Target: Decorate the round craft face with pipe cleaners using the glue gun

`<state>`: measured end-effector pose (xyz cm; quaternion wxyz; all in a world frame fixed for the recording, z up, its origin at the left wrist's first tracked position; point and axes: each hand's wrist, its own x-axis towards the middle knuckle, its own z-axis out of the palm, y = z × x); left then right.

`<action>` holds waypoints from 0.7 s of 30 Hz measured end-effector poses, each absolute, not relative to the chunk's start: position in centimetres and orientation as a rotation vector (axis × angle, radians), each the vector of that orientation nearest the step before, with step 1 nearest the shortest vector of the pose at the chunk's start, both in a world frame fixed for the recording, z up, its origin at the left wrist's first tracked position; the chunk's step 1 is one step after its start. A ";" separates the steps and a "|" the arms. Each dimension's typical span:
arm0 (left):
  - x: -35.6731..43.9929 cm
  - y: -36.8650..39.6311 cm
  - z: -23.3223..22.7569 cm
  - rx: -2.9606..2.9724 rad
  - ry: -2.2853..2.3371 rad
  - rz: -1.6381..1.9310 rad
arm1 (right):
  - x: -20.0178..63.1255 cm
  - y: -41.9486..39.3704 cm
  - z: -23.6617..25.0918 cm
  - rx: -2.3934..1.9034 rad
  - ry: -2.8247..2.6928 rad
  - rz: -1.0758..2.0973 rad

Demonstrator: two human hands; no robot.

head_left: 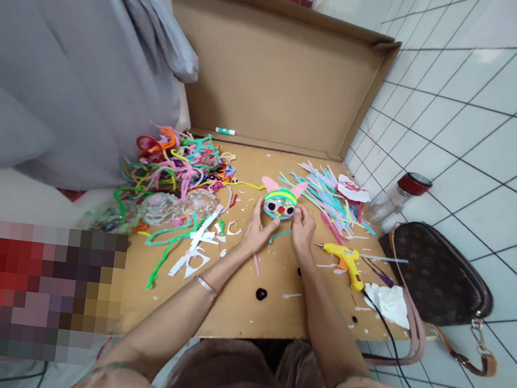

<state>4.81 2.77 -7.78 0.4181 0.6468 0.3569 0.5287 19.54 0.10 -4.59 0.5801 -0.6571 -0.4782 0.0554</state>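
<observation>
A small craft ball figure (280, 201) with striped pipe-cleaner wrapping, pink ears, black eyes and a red nose sits on the cardboard work surface (237, 297). My left hand (257, 228) cups its left side with the thumb reaching under it. On its right side, my right hand (304, 227) touches it with the fingertips. Both hands hold the figure between them. A short teal pipe-cleaner piece (279, 235) lies just below the figure between my hands.
A tangled heap of coloured pipe cleaners (177, 166) lies left, with clear balls (199, 203) and white paper scraps (196, 249). Cut pipe cleaners (327, 199) fan out right. A yellow glue gun (348, 261), a tissue (388, 302), a jar (398, 197) and a brown bag (440, 277) sit right.
</observation>
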 end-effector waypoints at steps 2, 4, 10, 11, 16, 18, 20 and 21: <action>4.8 2.7 -7.7 1.611 0.898 1.307 | 19.4 0.0 -4.5 -1.545 -1.121 0.141; 4.7 2.7 -7.5 1.605 0.889 1.310 | 19.3 0.0 -4.4 -1.553 -1.113 0.156; 4.5 2.7 -6.8 1.678 0.849 1.334 | 19.0 -0.2 -4.0 -1.536 -1.095 0.180; 4.4 2.7 -6.8 1.686 0.855 1.330 | 18.9 -0.3 -3.9 -1.548 -1.115 0.173; 4.3 2.8 -7.0 1.709 0.898 1.313 | 18.9 -0.5 -3.6 -1.569 -1.160 0.152; 4.3 2.8 -7.0 1.713 0.903 1.318 | 18.9 -0.5 -3.6 -1.557 -1.128 0.130; 4.3 2.8 -7.0 1.714 0.904 1.326 | 18.9 -0.4 -3.7 -1.561 -1.103 0.111; 4.3 2.8 -6.9 1.713 0.901 1.332 | 18.9 -0.4 -3.8 -1.570 -1.107 0.112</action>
